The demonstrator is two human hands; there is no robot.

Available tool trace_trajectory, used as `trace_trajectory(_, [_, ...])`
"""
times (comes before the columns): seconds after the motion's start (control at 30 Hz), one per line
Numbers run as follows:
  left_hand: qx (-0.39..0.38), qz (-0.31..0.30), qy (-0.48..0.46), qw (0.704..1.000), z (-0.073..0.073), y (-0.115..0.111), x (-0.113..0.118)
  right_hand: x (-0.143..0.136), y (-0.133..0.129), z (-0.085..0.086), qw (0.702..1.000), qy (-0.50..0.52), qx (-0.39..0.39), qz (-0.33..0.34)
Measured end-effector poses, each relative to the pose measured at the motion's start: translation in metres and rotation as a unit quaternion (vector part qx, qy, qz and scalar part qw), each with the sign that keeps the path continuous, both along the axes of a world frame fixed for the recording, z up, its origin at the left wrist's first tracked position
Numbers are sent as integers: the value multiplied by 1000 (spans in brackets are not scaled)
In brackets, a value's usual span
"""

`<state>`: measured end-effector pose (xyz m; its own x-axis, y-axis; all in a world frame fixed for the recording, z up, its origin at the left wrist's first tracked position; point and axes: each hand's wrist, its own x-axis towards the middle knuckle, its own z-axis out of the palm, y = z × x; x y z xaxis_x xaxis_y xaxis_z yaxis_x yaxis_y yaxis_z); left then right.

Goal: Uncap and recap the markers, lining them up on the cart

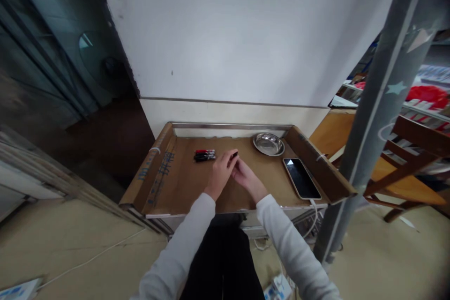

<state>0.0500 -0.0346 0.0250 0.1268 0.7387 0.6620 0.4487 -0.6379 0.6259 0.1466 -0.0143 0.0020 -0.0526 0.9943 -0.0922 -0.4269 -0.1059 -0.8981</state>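
My left hand (222, 171) and my right hand (243, 173) meet over the middle of a cardboard-lined tabletop (190, 192). Their fingers are closed around a small black item (235, 154), whose dark end shows at the fingertips. It could be a marker or its cap; most of it is hidden by the fingers. Just left of my left hand lies a small group of markers (204, 155), red at the back and black in front, side by side. To the right of my hands are a shiny round metal dish (269, 144) and a phone (301, 178) with a dark screen.
Raised cardboard sides (318, 164) border the table left and right, with a metal rail (228, 126) along the back. A white cable (315, 215) hangs from the phone over the front edge. A grey post (372, 103) and a wooden chair (404, 173) stand at right.
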Motion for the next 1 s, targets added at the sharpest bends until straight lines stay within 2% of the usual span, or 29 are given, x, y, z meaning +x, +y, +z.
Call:
trace_trajectory(0.13, [-85, 10, -129, 988, 2, 26, -12, 19, -3, 8, 985, 111, -113, 66])
trace_trajectory(0.27, [-169, -1, -280, 945, -4, 58, -27, 40, -3, 9, 971, 162, -141, 104])
trace_trajectory(0.33, [-193, -5, -295, 936, -9, 69, -34, 48, -1, 6, 974, 155, -133, 98])
trace_trajectory(0.43, [-209, -36, -180, 961, -16, 80, -40, 54, 3, -2, 991, 86, -82, 68])
trace_trajectory(0.5, [-190, -74, -43, 978, -19, 84, -39, 53, 6, -7, 999, -5, -14, 41])
trace_trajectory(0.57, [-141, -101, 82, 981, -22, 85, -36, 48, 9, -11, 988, -130, 80, 17])
trace_trajectory(0.63, [-94, -103, 171, 975, -24, 85, -34, 43, 10, -13, 943, -273, 188, 18])
trace_trajectory(0.7, [-68, -94, 228, 967, -23, 85, -35, 39, 11, -14, 873, -395, 282, 43])
trace_trajectory(0.77, [-52, -86, 255, 962, -22, 82, -38, 39, 10, -14, 807, -480, 338, 63])
trace_trajectory(0.87, [-31, -67, 261, 963, -20, 73, -45, 47, 7, -14, 742, -570, 351, 38])
trace_trajectory(1.0, [-14, -66, 287, 956, -23, 57, -46, 59, 4, -15, 690, -657, 304, -26])
